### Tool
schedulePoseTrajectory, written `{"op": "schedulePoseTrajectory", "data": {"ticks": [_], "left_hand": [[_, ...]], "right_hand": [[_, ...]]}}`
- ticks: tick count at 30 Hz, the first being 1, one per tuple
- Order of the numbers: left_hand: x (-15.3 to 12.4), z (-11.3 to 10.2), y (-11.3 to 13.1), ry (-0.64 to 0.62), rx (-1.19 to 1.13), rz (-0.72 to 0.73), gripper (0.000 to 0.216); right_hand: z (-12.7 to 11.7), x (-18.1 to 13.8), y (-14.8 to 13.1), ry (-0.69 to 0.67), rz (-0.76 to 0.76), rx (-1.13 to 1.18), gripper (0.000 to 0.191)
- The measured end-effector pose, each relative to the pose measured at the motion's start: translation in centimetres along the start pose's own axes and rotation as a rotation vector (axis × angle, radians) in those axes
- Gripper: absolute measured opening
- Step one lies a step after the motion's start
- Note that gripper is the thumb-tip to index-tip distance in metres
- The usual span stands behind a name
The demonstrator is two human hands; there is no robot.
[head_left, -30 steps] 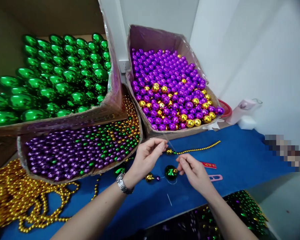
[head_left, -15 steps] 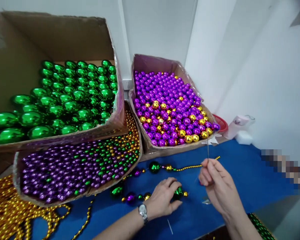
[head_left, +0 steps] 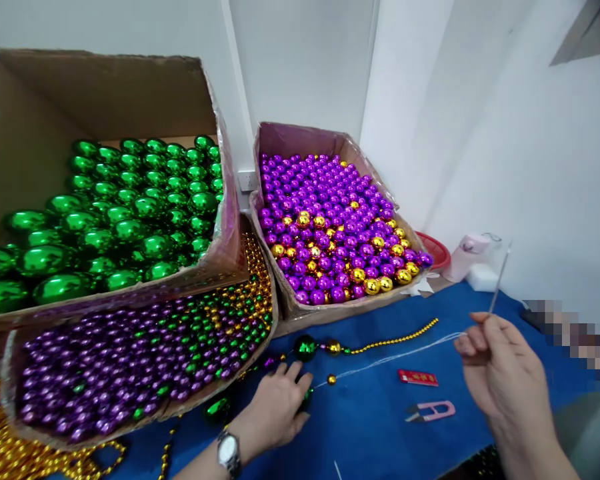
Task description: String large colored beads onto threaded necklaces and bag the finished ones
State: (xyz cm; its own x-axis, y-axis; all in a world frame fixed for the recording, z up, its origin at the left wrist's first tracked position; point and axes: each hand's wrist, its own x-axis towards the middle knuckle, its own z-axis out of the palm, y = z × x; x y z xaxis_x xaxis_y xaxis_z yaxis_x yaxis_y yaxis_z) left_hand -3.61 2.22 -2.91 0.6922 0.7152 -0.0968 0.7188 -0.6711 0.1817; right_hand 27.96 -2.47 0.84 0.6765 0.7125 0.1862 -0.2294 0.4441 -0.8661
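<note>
My right hand [head_left: 503, 377] pinches a long thin needle [head_left: 501, 277] that points up. White thread [head_left: 403, 358] stretches from this hand leftward across the blue cloth to a small gold bead [head_left: 331, 379]. At the thread's left end my left hand [head_left: 277, 408], with a watch [head_left: 228, 451] on its wrist, curls over a shiny green bead [head_left: 307, 400], mostly hidden by the fingers. Behind it lies a beaded strand with a large green bead [head_left: 305, 347], a gold bead [head_left: 333, 347] and a chain of tiny gold beads [head_left: 397, 339]. Another green bead [head_left: 217, 408] rests left of the wrist.
Cardboard boxes hold large green balls [head_left: 130, 230], purple and gold balls [head_left: 325, 227], and small mixed beads [head_left: 130, 363]. Gold bead chains [head_left: 20, 433] pile at lower left. Pink thread snips [head_left: 433, 411] and a red packet [head_left: 418, 378] lie on the blue cloth [head_left: 360, 433].
My right hand has moved right with the needle, drawing the thread out long. My left hand has shifted left over the green bead. The snips and red packet now show fully.
</note>
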Motion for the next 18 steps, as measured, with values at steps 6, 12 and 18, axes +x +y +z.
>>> {"op": "schedulePoseTrajectory", "data": {"ticks": [6,12,18], "left_hand": [[5.1,-9.5,1.4,0.424,-0.040,0.141,0.029],[14.8,-11.5,0.0,0.258,0.128,-0.044,0.018],[16.0,-11.4,-0.6,0.322,-0.074,-0.015,0.021]], "right_hand": [[2.3,-3.4,1.6,-0.136,0.077,-0.167,0.024],[3.6,-5.3,2.5,-0.234,0.073,-0.331,0.032],[3.5,-6.2,2.6,-0.366,0.019,-0.559,0.030]]}}
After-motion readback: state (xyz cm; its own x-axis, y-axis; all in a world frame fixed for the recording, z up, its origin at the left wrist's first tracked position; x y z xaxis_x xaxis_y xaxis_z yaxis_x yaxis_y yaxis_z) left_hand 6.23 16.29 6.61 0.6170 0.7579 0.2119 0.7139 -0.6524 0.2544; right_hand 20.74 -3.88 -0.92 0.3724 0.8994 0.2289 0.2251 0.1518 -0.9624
